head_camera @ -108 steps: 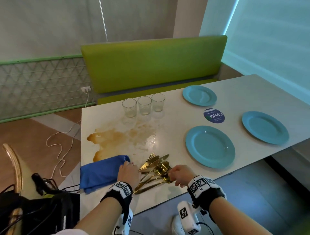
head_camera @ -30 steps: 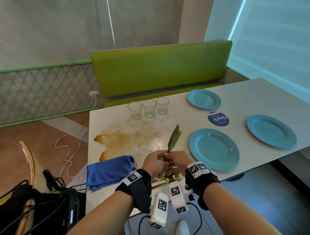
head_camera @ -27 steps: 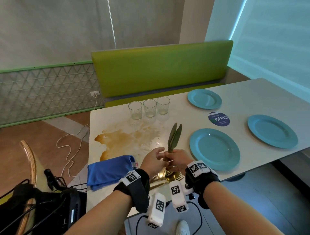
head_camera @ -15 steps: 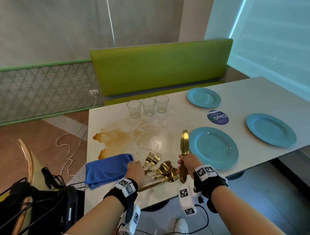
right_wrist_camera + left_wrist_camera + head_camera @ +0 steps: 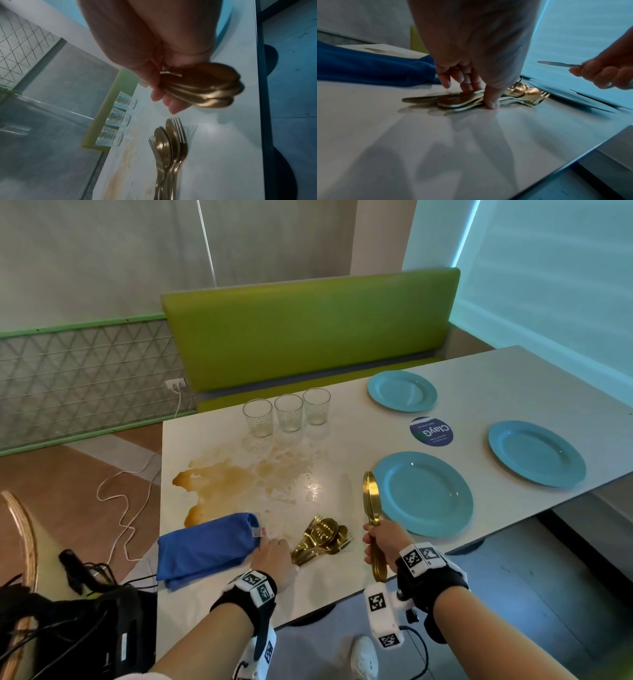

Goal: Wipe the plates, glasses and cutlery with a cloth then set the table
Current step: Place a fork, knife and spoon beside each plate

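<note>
My right hand [image 5: 380, 539] grips a bundle of gold knives [image 5: 371, 498] upright by their handles [image 5: 214, 88], just left of the nearest blue plate [image 5: 424, 493]. My left hand [image 5: 274, 556] is down on the table. Its thumb [image 5: 489, 104] and fingers pinch the handles of the gold forks and spoons [image 5: 323, 537], gathered in one bundle [image 5: 462, 100]. A folded blue cloth [image 5: 205, 546] lies just left of that hand. Three glasses [image 5: 289, 414] stand in a row at the far edge. Two more blue plates [image 5: 536, 451] [image 5: 401, 390] lie to the right.
A brown spill [image 5: 233, 484] spreads over the white table [image 5: 342, 583] between the glasses and the cloth. A round blue sticker [image 5: 431, 431] sits among the plates. A green bench [image 5: 308, 330] backs the far side. Black gear and cables [image 5: 68, 611] lie at the lower left.
My left hand let go of the knives, dropped to the forks and spoons and drew them from a loose spread into one bundle. My right hand kept the knives upright.
</note>
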